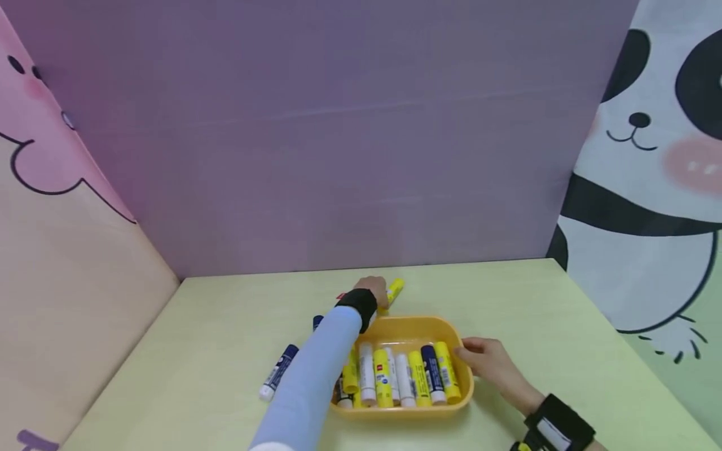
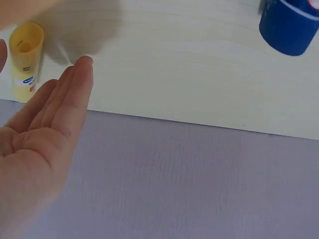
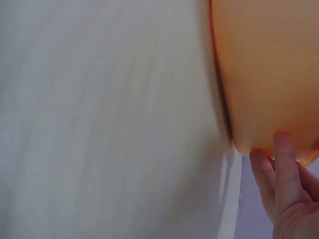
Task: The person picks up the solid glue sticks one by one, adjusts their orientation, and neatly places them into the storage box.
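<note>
My left hand (image 1: 372, 287) reaches beyond the tray to the far part of the table, beside a yellow glue stick (image 1: 395, 290). In the left wrist view its fingers (image 2: 72, 94) are straight, with space between them and the yellow glue stick. My right hand (image 1: 493, 363) holds the right rim of a yellow-orange tray (image 1: 414, 324); in the right wrist view its fingertips (image 3: 285, 142) lie against the tray's outer wall. Several yellow, white and dark blue glue sticks (image 1: 383, 379) lie side by side in the tray, the leftmost partly hidden by my left sleeve.
Left of the tray a dark blue glue stick (image 1: 279, 373) with a white end lies on the pale table (image 1: 214, 332). Another dark blue end (image 1: 318, 322) shows beside my left sleeve. A purple panel (image 1: 350, 156) rises at the table's back edge.
</note>
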A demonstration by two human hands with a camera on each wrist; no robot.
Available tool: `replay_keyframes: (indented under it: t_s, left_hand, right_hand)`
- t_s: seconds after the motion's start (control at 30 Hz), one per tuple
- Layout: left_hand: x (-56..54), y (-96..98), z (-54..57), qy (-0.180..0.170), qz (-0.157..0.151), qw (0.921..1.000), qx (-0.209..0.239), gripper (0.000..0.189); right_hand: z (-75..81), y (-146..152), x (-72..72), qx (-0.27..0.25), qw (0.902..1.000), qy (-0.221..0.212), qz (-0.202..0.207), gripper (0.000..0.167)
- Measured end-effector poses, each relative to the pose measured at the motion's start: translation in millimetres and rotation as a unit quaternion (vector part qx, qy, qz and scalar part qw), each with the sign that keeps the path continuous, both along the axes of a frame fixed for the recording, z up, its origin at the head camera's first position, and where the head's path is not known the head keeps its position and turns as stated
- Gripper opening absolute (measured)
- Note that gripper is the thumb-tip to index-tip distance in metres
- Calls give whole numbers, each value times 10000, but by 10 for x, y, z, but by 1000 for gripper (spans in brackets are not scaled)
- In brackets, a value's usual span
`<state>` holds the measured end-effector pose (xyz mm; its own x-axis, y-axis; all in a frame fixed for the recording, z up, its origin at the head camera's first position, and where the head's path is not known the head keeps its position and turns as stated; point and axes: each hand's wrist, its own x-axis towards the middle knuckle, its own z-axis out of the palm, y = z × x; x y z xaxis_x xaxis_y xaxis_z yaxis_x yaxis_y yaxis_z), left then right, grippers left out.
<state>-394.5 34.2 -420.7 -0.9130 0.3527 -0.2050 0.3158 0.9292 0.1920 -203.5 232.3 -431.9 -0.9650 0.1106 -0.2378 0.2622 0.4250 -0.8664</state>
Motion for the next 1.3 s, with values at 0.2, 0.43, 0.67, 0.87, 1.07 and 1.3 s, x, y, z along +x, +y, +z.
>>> replay_keyframes:
  t_s: [0.2, 0.43, 0.67, 0.87, 1.07, 1.3]
  left_hand:
    - [17, -21, -16, 14, 20, 10000, -43, 26]
    - [60, 6, 15, 410, -248, 9987, -181, 16]
    - [63, 24, 4, 661, -225, 9973, -217, 15]
    - [58, 85, -21, 693, -163, 9972, -214, 16]
    - [30, 163, -49, 818, -165, 9962, -255, 14]
    - [-36, 278, -123, 892, -215, 9955, -250, 13]
  right_hand:
    - [-14, -24, 7, 190, 9998, -106, -36, 42]
    - [6, -8, 26, 229, 9996, -133, -49, 41]
    - [9, 14, 28, 295, 9993, -200, -122, 40]
    - [17, 44, 66, 281, 9994, -182, -100, 41]
    - [5, 30, 99, 60, 9999, 9, -117, 38]
    - [2, 17, 82, 162, 9997, 5, -175, 37]
